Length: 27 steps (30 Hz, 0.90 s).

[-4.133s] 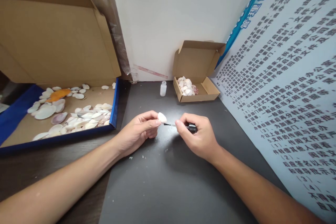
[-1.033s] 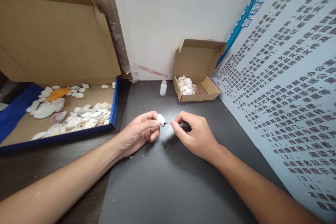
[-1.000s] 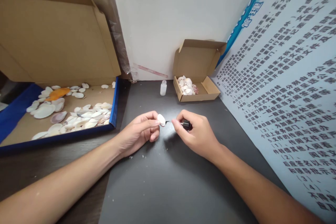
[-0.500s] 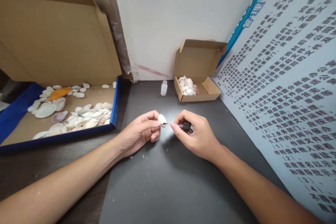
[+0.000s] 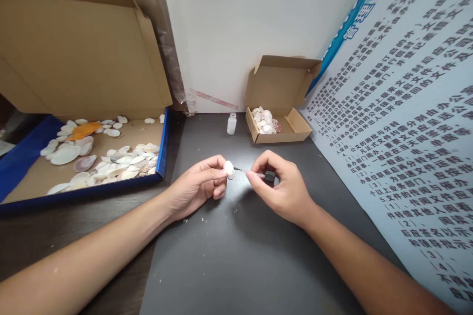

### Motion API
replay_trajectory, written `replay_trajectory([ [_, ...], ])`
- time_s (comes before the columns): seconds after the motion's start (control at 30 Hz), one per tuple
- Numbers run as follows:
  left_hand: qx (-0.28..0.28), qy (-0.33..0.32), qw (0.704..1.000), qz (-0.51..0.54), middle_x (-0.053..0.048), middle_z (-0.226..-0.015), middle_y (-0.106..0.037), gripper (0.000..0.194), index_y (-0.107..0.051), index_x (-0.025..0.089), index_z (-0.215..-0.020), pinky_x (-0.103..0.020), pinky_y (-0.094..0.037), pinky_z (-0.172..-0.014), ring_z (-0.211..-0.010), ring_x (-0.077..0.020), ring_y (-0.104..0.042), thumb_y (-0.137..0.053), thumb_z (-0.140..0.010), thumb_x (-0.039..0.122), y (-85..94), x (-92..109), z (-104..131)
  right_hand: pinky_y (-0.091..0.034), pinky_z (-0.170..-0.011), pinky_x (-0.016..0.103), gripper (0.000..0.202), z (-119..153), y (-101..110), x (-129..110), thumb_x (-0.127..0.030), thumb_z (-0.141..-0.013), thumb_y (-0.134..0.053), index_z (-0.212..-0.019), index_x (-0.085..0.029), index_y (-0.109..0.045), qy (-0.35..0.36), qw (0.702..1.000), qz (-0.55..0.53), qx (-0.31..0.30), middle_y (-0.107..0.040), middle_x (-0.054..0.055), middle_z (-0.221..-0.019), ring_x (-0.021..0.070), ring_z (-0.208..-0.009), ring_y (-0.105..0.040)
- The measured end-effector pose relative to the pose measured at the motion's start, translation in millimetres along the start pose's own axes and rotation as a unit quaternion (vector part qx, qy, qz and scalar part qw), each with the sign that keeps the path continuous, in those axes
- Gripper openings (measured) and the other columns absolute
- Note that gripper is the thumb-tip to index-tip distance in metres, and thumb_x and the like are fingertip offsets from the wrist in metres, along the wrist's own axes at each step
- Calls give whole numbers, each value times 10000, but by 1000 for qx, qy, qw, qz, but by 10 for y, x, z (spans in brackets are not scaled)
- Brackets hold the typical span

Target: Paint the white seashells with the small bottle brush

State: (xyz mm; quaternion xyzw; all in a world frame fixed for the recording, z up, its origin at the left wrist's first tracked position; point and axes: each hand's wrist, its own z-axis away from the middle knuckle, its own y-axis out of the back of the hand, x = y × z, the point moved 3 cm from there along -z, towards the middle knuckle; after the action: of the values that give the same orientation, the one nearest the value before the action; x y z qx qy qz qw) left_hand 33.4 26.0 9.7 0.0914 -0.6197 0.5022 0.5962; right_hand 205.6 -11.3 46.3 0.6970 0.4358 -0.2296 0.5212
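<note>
Pinching a white shell at its left edge, the left hand held it above the dark mat, thumb and fingers closed. Right hand: fingers gripped a black-capped brush. Done, by appearance: bottle stood uncapped, brush out. Seemingly left: the held shell, brushwork apparently unfinished; any film on it could not be made out. Loose shells lay in the blue-edged box, left; heaped shells sat in the small carton, far right, whether brushed I could not tell. Orientation: the shell's long axis appeared to run far to near, near end leaning right. Brush lay crosswise, bristles pointing left, just beside the shell; contact uncertain.
</note>
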Motion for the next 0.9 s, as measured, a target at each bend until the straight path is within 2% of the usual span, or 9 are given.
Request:
replay_trajectory([
  [0.1, 0, 0, 1000, 2, 39, -626, -491, 122, -576, 162, -802, -193, -324, -527, -510, -63, -458, -684, -803, 218, 2, 2, 0, -377, -542, 242, 132, 5, -20, 7, -217, -829, -610, -731, -204, -523, -3, 999, 9, -35, -547, -35, -649, 103, -562, -477],
  [0.23, 1, 1, 1000, 4, 29, -668, -517, 118, -583, 155, -805, -192, -331, -524, -511, -57, -464, -685, -799, 214, -3, 5, -5, -365, -535, 241, 165, 9, 10, 22, -212, -816, -610, -703, -208, -490, -16, 1000, 20, 6, -515, -45, -618, 100, -547, -458],
  [0.4, 3, -2, 1000, 5, 39, -619, -498, 131, -578, 160, -799, -188, -335, -511, -500, -61, -462, -692, -803, 225, -13, 5, -6, -359, -519, 232, 139, 29, -25, -14, -211, -815, -609, -715, -204, -513, -4, 999, 14, -36, -525, -45, -616, 95, -535, -455],
  [0.57, -1, -3, 1000, -2, 37, -618, -503, 129, -582, 161, -796, -193, -356, -512, -501, -63, -467, -691, -810, 228, -10, 1, -4, -342, -510, 225, 166, 30, -15, -43, -182, -791, -609, -692, -207, -478, 10, 999, 39, -3, -485, -60, -586, 85, -514, -426],
  [0.7, -4, -3, 1000, -1, 44, -596, -491, 129, -578, 168, -810, -195, -365, -516, -506, -68, -468, -689, -818, 233, -1, -1, -2, -347, -525, 232, 143, 32, -50, -49, -182, -797, -600, -701, -203, -496, 27, 998, 48, -29, -514, -50, -609, 91, -533, -441],
  [0.9, -6, -4, 1000, -5, 42, -585, -483, 105, -569, 165, -801, -197, -363, -517, -501, -71, -464, -661, -820, 211, -4, 4, -5, -346, -524, 234, 162, 24, -42, -49, -185, -791, -595, -692, -210, -469, 30, 999, 38, -11, -481, -54, -602, 94, -533, -428],
])
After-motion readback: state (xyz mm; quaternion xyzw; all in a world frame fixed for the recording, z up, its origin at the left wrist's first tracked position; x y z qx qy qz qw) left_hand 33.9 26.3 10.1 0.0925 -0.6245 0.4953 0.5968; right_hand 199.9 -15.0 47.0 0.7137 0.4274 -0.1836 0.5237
